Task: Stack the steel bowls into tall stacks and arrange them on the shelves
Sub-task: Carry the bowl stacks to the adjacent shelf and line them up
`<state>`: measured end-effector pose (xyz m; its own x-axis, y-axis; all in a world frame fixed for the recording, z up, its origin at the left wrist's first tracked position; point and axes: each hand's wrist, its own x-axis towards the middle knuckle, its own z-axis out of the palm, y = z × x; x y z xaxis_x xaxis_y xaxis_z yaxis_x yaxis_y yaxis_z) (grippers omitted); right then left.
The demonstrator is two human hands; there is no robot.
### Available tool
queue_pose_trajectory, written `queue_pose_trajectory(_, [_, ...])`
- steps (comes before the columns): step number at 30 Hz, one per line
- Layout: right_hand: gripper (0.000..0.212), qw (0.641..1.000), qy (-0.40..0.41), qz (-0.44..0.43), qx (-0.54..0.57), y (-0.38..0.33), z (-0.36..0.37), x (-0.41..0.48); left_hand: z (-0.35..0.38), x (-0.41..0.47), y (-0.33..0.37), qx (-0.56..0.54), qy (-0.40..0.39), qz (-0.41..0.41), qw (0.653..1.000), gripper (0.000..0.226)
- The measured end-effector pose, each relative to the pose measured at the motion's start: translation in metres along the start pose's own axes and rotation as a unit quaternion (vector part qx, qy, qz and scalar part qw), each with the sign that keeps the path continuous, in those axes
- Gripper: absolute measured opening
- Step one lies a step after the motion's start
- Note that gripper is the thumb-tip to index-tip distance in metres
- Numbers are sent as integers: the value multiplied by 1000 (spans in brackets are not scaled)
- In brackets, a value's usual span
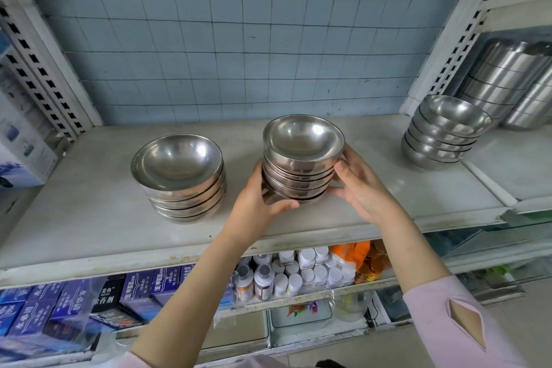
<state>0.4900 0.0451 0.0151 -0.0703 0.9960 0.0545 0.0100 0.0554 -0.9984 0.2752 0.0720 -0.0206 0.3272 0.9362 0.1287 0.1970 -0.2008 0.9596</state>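
Observation:
A stack of several steel bowls stands in the middle of the white shelf, leaning slightly left. My left hand cups its lower left side, thumb curled under the bottom bowl. My right hand grips its right side, fingers curled against the bowls. A second stack of steel bowls sits to the left on the shelf. A third stack of bowls stands at the right end, tilted.
Larger steel pots lie on the neighbouring shelf at the right. A blue tiled wall backs the shelf. Perforated white uprights flank it. Below are blue boxes, white bottles and orange packets.

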Motion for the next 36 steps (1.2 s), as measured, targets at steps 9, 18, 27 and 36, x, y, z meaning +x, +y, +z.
queue_pose_trajectory(9, [93,993,110,-33,22,-22,-84,-74,80,-7,60,-11,-72,49,996,92])
queue_pose_trajectory(18, [91,969,243,-31,36,-41,-241,-221,274,-20,123,-36,-188,69,979,99])
queue_pose_trajectory(27, [94,947,321,-28,23,-51,-383,-305,439,-6,169,-37,-256,83,962,95])
queue_pose_trajectory(36, [86,936,350,-26,14,-41,-538,-277,580,93,183,-57,-279,69,956,98])
